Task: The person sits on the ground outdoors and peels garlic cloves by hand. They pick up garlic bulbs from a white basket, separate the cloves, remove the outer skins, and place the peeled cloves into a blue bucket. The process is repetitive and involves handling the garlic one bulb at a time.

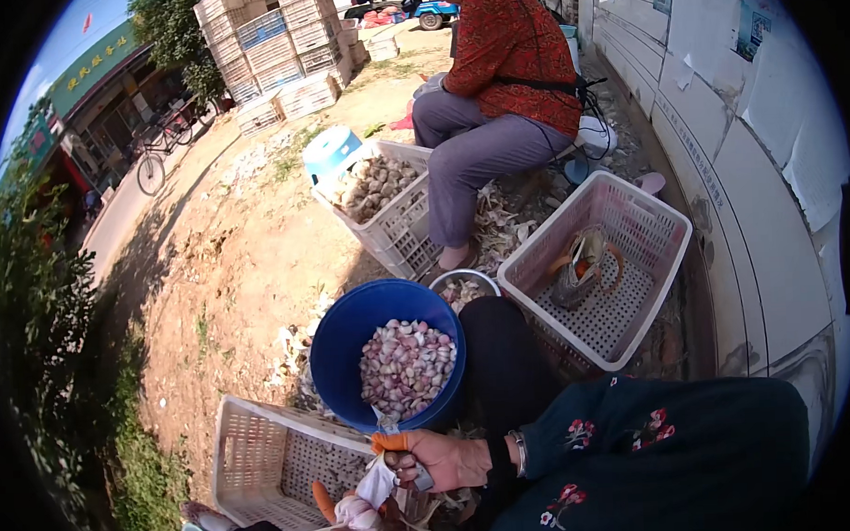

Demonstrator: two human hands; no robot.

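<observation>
My right hand (442, 460), with an orange cover on a finger or thumb, grips a small metal tool, likely a blade, partly hidden by the fingers. Just below it, my left hand (326, 504), also with an orange finger cover, holds a garlic bulb (360, 518) with its stem and loose papery skin. A piece of white garlic skin (376, 483) lies between the two hands. Directly above them stands a blue plastic bucket (339, 325) holding many separated garlic cloves (407, 368). Most of my left hand is hidden by the bulb and skins.
A white plastic crate (245, 440) lies left of my hands. Another crate (604, 357) holds a bag. A metal bowl (492, 283) stands between the bucket and that crate. A seated person (497, 122) is beside a crate of garlic bulbs (376, 183). A wall (753, 205) runs along the right.
</observation>
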